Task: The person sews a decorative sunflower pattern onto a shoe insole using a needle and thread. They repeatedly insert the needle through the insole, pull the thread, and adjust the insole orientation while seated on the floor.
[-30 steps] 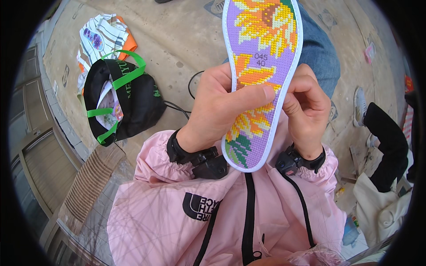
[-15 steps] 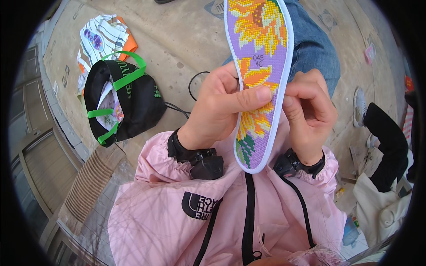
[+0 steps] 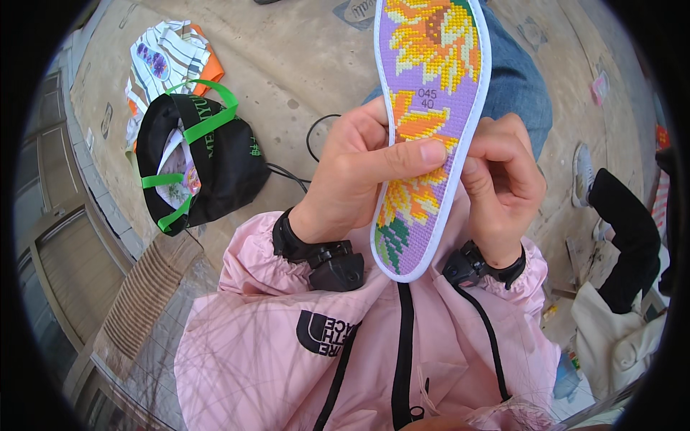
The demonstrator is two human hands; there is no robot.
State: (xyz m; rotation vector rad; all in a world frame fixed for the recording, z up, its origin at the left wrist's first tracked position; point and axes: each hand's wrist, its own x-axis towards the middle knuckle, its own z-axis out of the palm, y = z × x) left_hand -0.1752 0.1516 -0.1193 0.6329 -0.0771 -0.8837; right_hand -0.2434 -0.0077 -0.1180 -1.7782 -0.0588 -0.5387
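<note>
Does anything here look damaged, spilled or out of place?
Nothing stands out. The insole in the left hand looks whole where it shows. The striped cloth beside the bag lies rumpled, a bit untidy, but I see nothing spilled or torn.

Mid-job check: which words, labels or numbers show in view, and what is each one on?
I'll place each text without copying it out:
Insole: dark digits in two short rows, on the purple between the flowers, legible.
Pink jacket: black logo with lettering.
Black bag: green lettering, with smaller green characters beside it.
Tan ground covering: faint printed marks, mostly too blurred to read.
</note>
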